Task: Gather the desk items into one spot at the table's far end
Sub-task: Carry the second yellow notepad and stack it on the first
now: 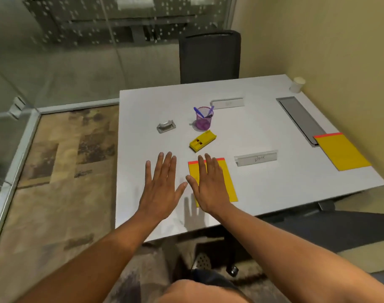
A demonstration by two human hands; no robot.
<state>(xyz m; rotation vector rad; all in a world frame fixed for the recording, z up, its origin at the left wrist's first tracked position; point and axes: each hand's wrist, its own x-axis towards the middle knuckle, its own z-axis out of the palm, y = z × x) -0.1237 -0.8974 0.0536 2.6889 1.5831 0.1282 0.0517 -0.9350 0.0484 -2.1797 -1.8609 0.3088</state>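
Both hands were flat with fingers straight, holding nothing. The left hand hovered over bare table; the right hand lay over a yellow pad near the front edge, though contact could not be judged. Just beyond the fingertips lay a yellow punch, then a purple cup holding pens. A metal holder sat left of the cup. One nameplate stood right of the pad, another near the far end. A second pad lay at the right edge, overlapping a grey tray.
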